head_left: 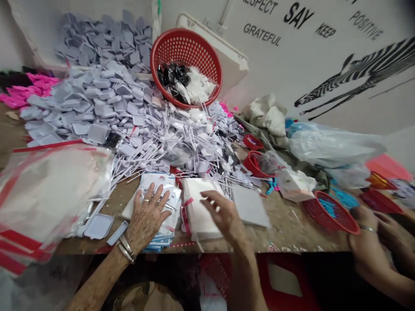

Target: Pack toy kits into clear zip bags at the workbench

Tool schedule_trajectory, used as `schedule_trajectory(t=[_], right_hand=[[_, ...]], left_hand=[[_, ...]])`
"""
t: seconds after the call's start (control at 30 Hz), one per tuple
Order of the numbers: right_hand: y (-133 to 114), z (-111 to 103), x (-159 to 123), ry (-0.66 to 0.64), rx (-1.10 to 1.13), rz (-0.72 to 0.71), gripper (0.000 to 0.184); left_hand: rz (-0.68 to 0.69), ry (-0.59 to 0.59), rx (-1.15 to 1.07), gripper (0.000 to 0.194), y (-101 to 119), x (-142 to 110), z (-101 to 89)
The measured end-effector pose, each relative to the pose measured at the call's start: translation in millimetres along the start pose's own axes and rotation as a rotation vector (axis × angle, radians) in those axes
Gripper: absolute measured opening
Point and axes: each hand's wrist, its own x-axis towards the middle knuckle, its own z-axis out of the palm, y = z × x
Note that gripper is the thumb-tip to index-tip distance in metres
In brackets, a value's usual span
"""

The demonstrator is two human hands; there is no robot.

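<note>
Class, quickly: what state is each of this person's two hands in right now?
Left hand: open, flat on a stack of printed packets.
Right hand: fingers curled, over a stack of white sheets; cannot tell if holding anything.

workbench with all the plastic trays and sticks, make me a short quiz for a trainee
1. Which does the left hand rest on: the printed packets or the white stack?
2. True or false: the tilted red basket by the wall holds black and white pieces.
3. What animal is painted on the wall?

Key: 1. the printed packets; 2. true; 3. a zebra
</note>
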Motion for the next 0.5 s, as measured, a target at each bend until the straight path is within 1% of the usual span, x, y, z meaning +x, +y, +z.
schedule_trajectory(t=[0.07,0.1,0.17,0.23,0.3,0.37,0.43,0.5], right_hand=[[40,-24,24,0.175,-0.229,0.182,0.026],[60,-33,39,0.226,-0.288,0.234,0.028],[97,-42,69,0.277,-0.361,0.284,0.032],[123,-40,94,0.251,-0.402,0.299,0.035],[140,-35,109,0.208,-0.425,0.295,0.036],[148,-31,115,0.185,-0.442,0.279,0.031],[154,-33,111,0.185,-0.457,0.257,0.024],[159,-40,103,0.192,-0.465,0.232,0.024]], left_hand=[[0.011,-0.018,0.002,0.047,0,-2,7.6],[0.016,-0.021,0.008,0.048,-1,-2,10.5],[0.026,-0.021,0.024,0.049,-3,-4,14.2],[0.034,-0.015,0.037,0.050,-4,-4,15.8],[0.038,-0.001,0.047,0.051,-4,-5,17.0],[0.041,0.011,0.059,0.052,-4,-6,18.5],[0.047,0.018,0.072,0.052,-5,-6,20.3],[0.056,0.025,0.078,0.052,-5,-6,22.0]])
